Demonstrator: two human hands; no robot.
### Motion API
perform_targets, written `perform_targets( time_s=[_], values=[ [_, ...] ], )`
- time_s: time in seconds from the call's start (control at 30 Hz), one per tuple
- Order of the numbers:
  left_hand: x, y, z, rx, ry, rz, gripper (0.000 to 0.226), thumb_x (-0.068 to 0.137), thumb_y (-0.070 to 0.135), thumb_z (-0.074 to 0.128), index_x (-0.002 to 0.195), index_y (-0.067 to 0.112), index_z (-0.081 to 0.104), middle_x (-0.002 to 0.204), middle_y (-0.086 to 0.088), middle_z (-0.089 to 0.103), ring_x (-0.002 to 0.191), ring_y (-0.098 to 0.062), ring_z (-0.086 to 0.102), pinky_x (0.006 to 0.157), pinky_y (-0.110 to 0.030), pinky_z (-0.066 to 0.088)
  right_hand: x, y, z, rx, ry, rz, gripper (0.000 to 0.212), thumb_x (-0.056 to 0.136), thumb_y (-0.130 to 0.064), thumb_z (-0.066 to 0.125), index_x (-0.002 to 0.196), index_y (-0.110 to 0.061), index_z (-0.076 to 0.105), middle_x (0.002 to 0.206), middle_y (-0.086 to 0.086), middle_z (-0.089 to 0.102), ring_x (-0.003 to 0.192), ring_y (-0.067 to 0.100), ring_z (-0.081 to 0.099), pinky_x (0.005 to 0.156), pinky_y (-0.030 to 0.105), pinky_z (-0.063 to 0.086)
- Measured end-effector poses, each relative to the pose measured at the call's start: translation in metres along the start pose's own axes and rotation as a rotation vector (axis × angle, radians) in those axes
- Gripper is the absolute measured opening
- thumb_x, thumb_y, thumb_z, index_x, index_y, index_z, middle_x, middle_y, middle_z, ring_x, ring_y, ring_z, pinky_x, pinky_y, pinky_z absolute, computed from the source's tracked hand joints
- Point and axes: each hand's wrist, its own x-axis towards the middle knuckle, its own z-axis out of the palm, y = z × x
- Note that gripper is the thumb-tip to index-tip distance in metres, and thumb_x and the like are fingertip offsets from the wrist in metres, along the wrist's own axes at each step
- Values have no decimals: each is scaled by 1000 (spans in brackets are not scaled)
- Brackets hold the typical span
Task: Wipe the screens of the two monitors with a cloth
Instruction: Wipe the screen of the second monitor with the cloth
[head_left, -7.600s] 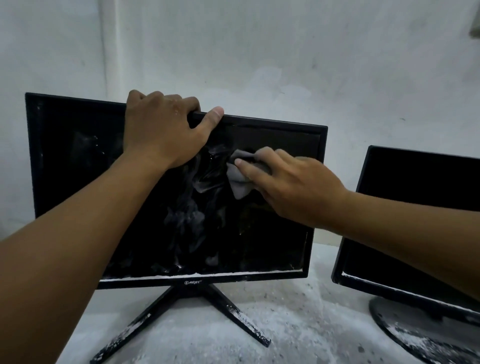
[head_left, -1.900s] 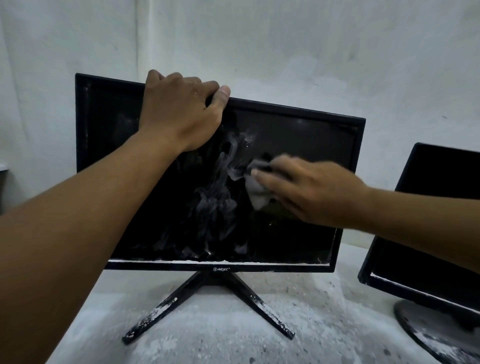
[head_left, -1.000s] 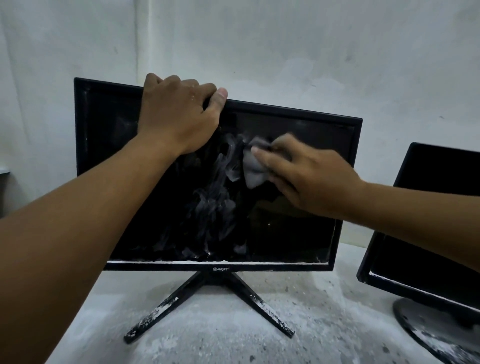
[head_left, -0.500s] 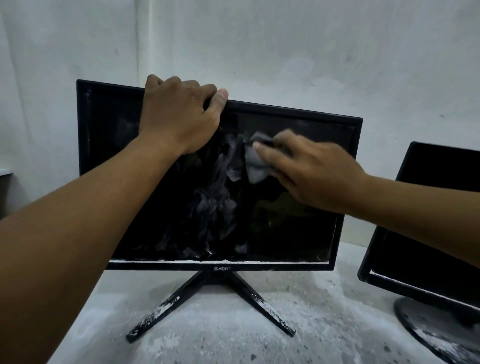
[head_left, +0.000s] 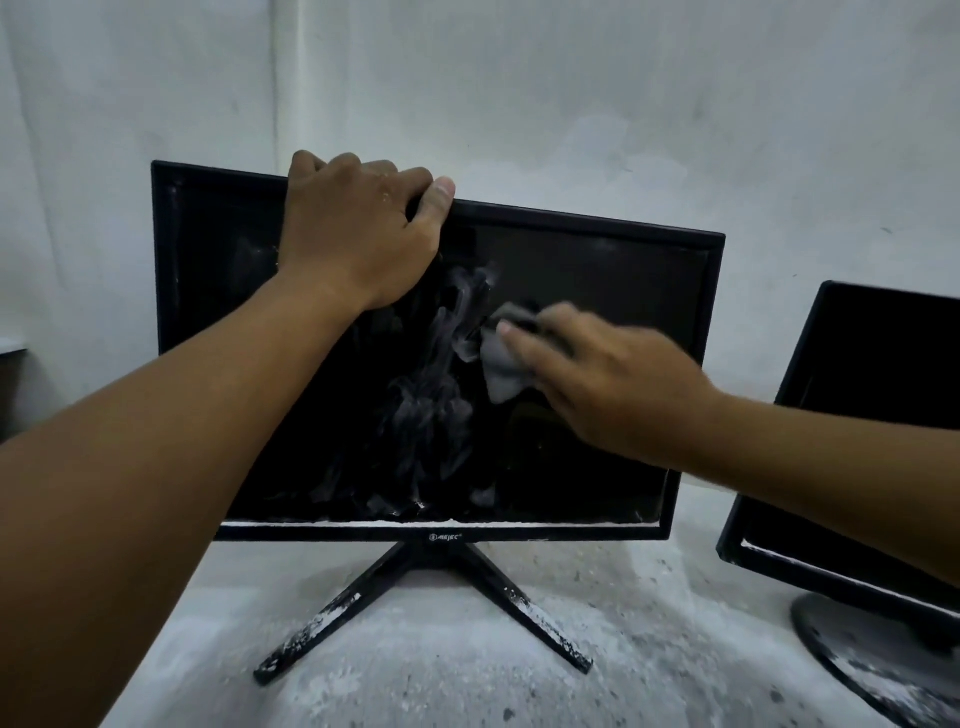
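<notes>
Grey cloth (head_left: 501, 364) half hidden under right hand (head_left: 613, 384), second monitor (head_left: 862, 457) cropped

left hand (head_left: 358, 234) curled, right hand (head_left: 608, 384) pressing flat.

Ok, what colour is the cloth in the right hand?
Grey: the small crumpled cloth against the dark monitor screen, head view.

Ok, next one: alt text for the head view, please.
A right hand presses a grey cloth against the smeared screen of the left monitor, while the left hand grips its top edge. A second monitor stands at the right on the dusty surface.
</notes>
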Motion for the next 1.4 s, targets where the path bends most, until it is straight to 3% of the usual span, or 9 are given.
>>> perform_targets(
  time_s=[0.13, 0.23, 0.43, 0.5, 0.73, 0.93, 1.17, 1.27, 1.4],
  values=[
    [0, 2, -1, 6, -2, 3, 46, 103, 52, 21, 73, 29, 48, 72, 4, 55, 78, -22, 46, 88, -46, 31, -42, -35, 14, -9, -184, -385, 55, 96, -13, 48, 151, -7, 43, 123, 14, 56, 86, 23, 58, 55, 33, 49],
    [-1, 3, -2, 7, 17, 6, 46, 103, 51, 21, 73, 28, 47, 71, 5, 53, 77, -21, 45, 87, -46, 32, -44, -28, 13, -55, -203, -488, 53, 98, -15, 48, 151, -9, 43, 123, 12, 57, 85, 22, 58, 55, 32, 49],
    [0, 3, 0, 30, -1, 9, 46, 102, 51, 20, 79, 27, 52, 77, 3, 55, 82, -25, 46, 90, -48, 32, -2, 4, 0, -18, -25, 56, 48, 101, -20, 58, 147, -8, 50, 117, 17, 58, 73, 28, 58, 44, 37, 48],
    [0, 3, 0, 29, -5, 7, 50, 103, 51, 21, 82, 25, 57, 79, 2, 57, 83, -26, 48, 91, -49, 33, -12, -8, 8, 15, -22, 8, 50, 99, -17, 59, 147, -7, 49, 116, 18, 56, 73, 28, 56, 43, 35, 46],
    [-2, 4, -1, 15, 9, 3, 46, 102, 52, 20, 76, 28, 49, 75, 4, 55, 80, -22, 44, 88, -47, 31, -59, -57, 22, 92, -252, -434, 57, 96, -13, 42, 153, -8, 36, 127, 14, 50, 87, 24, 58, 55, 33, 48],
    [-2, 2, 0, 22, 18, -1, 48, 102, 52, 20, 76, 26, 51, 73, 3, 54, 78, -23, 43, 86, -46, 31, -35, -36, 16, 71, -139, -101, 63, 94, -7, 54, 155, -7, 35, 125, 18, 50, 82, 26, 53, 52, 36, 49],
    [-3, 4, -3, 13, 25, 10, 46, 102, 52, 21, 74, 27, 48, 72, 3, 53, 77, -23, 43, 85, -46, 32, -57, -52, 19, 48, -232, -455, 56, 96, -13, 39, 152, -10, 38, 130, 15, 52, 90, 24, 59, 58, 33, 50],
    [-4, 3, -2, 14, 19, 6, 49, 102, 52, 20, 78, 26, 53, 73, 4, 53, 78, -22, 42, 86, -46, 31, -37, -25, 12, -9, -127, -365, 49, 101, -14, 43, 150, -10, 45, 123, 13, 57, 83, 25, 57, 53, 35, 49],
    [-4, 2, 0, 17, 12, 11, 54, 103, 52, 20, 87, 24, 63, 74, 5, 53, 79, -21, 41, 87, -46, 31, 6, 13, -9, -35, 26, 22, 44, 100, -21, 55, 144, -11, 54, 116, 16, 59, 74, 30, 61, 45, 32, 44]
  ],
)
